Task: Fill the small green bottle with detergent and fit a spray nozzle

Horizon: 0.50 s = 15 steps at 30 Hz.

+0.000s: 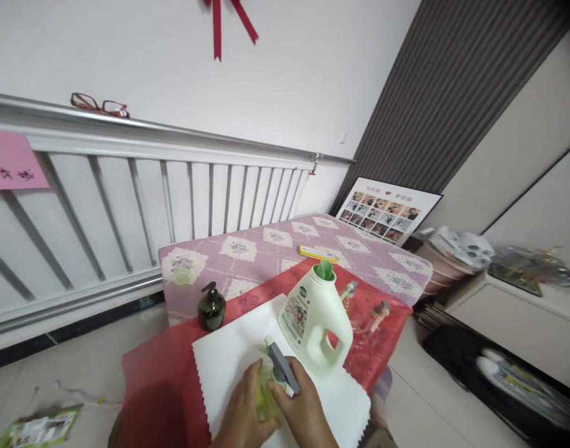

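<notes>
In the head view, my left hand (244, 404) is wrapped around a small spray bottle (265, 398) with a clear, yellow-green body. My right hand (303, 404) has its fingers closed on the bottle's grey spray head, which has a pale green nozzle and slants toward the upper left. Both hands are over a white scallop-edged sheet (229, 361). Just beyond them a large pale green jug (320, 317) stands upright, its green spout uncovered. A dark green pump bottle (212, 308) is to the left. How the spray head meets the bottle is partly hidden by my fingers.
Behind the jug are an orange spray bottle (349, 297) and another sprayer (379, 315) on red plastic (158, 373). A yellow-edged box (317, 254) and a round pale green piece (182, 277) lie on the patterned cloth (270, 249). A white radiator (126, 218) borders the left.
</notes>
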Motion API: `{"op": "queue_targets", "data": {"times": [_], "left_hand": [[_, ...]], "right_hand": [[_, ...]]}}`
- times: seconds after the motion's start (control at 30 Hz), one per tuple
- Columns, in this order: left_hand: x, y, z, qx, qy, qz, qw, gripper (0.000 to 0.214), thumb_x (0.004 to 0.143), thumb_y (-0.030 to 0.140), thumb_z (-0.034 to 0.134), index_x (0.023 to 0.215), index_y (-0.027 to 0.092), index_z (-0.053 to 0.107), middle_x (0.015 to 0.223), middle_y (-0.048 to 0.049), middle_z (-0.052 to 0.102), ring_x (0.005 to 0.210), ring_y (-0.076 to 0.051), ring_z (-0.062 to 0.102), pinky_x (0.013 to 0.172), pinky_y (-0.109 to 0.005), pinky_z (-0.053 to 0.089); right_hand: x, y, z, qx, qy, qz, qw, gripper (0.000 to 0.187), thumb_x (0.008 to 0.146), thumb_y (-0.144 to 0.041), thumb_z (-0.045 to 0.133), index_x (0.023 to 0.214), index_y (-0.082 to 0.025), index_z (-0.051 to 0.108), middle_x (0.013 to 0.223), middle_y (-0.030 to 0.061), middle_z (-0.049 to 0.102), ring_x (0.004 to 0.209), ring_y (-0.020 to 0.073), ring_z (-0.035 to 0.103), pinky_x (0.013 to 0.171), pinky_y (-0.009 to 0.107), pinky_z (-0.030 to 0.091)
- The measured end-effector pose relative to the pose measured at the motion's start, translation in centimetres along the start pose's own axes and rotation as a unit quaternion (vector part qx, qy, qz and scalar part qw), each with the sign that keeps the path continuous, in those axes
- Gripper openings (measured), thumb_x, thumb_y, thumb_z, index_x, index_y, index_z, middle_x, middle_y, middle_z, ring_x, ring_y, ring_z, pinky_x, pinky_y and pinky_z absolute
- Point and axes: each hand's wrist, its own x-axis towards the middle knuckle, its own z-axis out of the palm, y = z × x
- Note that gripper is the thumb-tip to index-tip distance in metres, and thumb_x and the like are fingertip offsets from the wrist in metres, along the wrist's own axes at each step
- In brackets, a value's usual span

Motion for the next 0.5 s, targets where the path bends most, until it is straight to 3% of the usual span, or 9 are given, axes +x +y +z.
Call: {"op": "queue_targets", "data": {"times": [0.1,0.2,0.33,0.43,0.5], "left_hand": [[-0.4,-0.2,-0.5,0.000,-0.007,0.002,1.000,0.101,0.053,0.008,0.059,0.148,0.010,0.025,0.154,-0.0188,0.037,0.144,-0.031,0.035,0.119,-0.043,0.032],[-1.2,-0.3,-1.8,-0.017,0.036,0.022,0.999,0.091,0.061,0.008,0.057,0.147,0.015,0.029,0.156,-0.0154,0.035,0.146,-0.028,0.031,0.121,-0.044,0.028],[-1.7,0.4,-3.3,-0.044,0.072,0.065,0.994,0.058,0.077,0.018,0.052,0.134,0.022,0.047,0.144,-0.0102,0.052,0.137,-0.024,0.045,0.117,-0.045,0.036],[-1.7,1.8,-3.5,-0.055,0.061,0.102,0.991,0.046,0.077,0.022,0.055,0.123,0.024,0.058,0.134,-0.0092,0.061,0.128,-0.024,0.054,0.111,-0.042,0.043],[-1.7,3.3,-3.1,-0.074,0.082,0.093,0.990,0.040,0.078,0.026,0.055,0.118,0.024,0.060,0.127,-0.0084,0.064,0.121,-0.023,0.059,0.105,-0.040,0.047]], "right_hand": [[0.1,0.0,-0.1,-0.004,-0.002,-0.002,1.000,0.015,0.077,-0.022,0.063,0.092,-0.022,0.059,0.084,-0.0004,0.063,0.082,0.0217,0.061,0.073,0.031,0.047],[0.0,0.0,-0.2,-0.001,0.001,-0.010,1.000,0.014,0.076,-0.022,0.064,0.089,-0.022,0.058,0.080,-0.0013,0.062,0.079,0.0207,0.060,0.070,0.030,0.045],[-0.1,0.1,-0.1,0.008,0.008,-0.016,1.000,0.013,0.075,-0.020,0.063,0.086,-0.023,0.057,0.079,-0.0023,0.060,0.078,0.0198,0.059,0.071,0.030,0.045],[-0.1,0.1,0.0,0.018,0.013,-0.020,1.000,0.012,0.074,-0.019,0.062,0.085,-0.022,0.057,0.078,-0.0024,0.060,0.077,0.0199,0.060,0.073,0.030,0.046],[-0.2,0.0,0.0,0.024,0.020,-0.019,0.999,0.013,0.073,-0.017,0.062,0.084,-0.022,0.057,0.078,-0.0022,0.061,0.078,0.0202,0.060,0.073,0.031,0.046]]}}
